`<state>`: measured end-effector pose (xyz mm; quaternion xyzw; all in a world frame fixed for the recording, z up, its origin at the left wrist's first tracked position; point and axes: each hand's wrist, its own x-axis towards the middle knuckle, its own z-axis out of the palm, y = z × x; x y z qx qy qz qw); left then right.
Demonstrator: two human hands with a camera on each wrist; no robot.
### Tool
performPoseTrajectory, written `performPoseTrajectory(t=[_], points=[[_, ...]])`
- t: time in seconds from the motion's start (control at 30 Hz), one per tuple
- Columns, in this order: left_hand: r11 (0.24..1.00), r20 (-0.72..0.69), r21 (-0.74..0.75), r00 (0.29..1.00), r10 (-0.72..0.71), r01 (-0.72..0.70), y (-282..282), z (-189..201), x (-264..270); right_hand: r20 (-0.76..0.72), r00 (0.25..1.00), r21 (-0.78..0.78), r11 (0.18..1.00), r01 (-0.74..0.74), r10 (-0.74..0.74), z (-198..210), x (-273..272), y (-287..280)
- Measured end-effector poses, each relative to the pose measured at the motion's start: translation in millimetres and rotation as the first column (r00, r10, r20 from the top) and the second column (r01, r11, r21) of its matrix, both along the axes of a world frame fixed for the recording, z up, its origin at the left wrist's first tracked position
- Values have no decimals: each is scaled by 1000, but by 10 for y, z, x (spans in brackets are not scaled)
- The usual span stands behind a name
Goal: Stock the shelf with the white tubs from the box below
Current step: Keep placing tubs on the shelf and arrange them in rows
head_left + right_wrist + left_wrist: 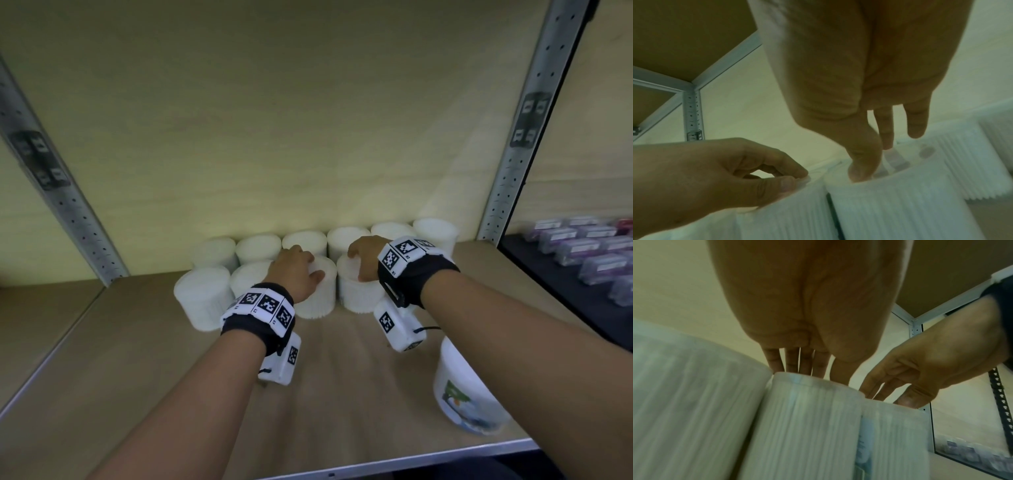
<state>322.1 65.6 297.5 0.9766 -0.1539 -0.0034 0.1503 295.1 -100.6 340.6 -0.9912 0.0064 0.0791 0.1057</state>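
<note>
Gripping from above, the left hand (297,270) curls over one front-row tub (320,291); the right hand (364,257) clasps the neighbouring tub (356,294) likewise.

shop stockroom, metal shelving uprights (512,178) with peg holes, rows of identical white tubs (259,247), packaged goods (579,248) alongside

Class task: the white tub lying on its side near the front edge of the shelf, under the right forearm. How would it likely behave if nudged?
The tub on its side looks round-walled, so it would probably roll, perhaps toward the shelf's front edge. Its smooth printed wall may be slippery. It looks like rigid plastic, so likely stiff.
</note>
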Motion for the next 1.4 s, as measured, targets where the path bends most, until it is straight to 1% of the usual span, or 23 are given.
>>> performPoseTrajectory(t=[0.13,0.23,0.3,0.4,0.47,0.53,0.67,0.73,0.83,0.97,1.07,1.13,1.2,1.27,1.3,1.37,1.4], points=[[1000,7,14,1000,-1,1,-10,4,8,-77,996,-38,998,-51,48,36,7,35],[1000,9,8,1000,2,-2,-8,-7,4,-74,996,-27,998,-57,55,55,15,49],[1000,11,10,1000,-2,2,-10,-5,4,-54,998,-35,999,-22,20,36,44,66],[1000,5,11,1000,-4,4,-17,1,3,89,991,-104,989,109,-100,11,90,59],[1000,3,18,1000,-4,4,-21,1,2,75,991,-133,983,124,-115,-52,114,17],[1000,2,26,1000,-2,2,-21,0,2,9,993,-154,981,115,-115,-84,86,16],[1000,4,9,1000,-1,1,-14,-7,19,36,990,-185,973,138,-133,-97,51,88],[1000,4,2,1000,0,0,-7,-8,23,27,994,-182,977,110,-107,-112,93,82],[1000,2,13,1000,-5,5,-6,-7,28,-41,998,-162,986,46,-53,-10,51,43],[1000,4,13,1000,-1,1,-13,-12,37,-17,1000,-91,996,-12,11,53,-16,17],[1000,5,14,1000,0,0,-16,-19,32,-94,994,-121,990,-67,56,84,-6,26],[1000,3,13,1000,1,-1,-15,-20,33,-91,994,-88,994,-69,61,90,-9,38],[1000,4,9,1000,-2,2,-12,-20,36,-40,999,-87,996,-27,23,78,-13,37],[1000,1,5,1000,-5,5,-10,-20,40,35,998,-78,995,56,-54,65,-4,37],[1000,-2,4,1000,-6,6,-8,-22,39,44,996,-95,992,84,-80,63,-6,42],[1000,-4,7,1000,-8,8,-7,-22,36,-16,996,-160,984,81,-84,38,-3,58],[1000,-4,9,1000,-9,9,-6,-22,35,-20,997,-179,981,69,-73,8,9,61]])
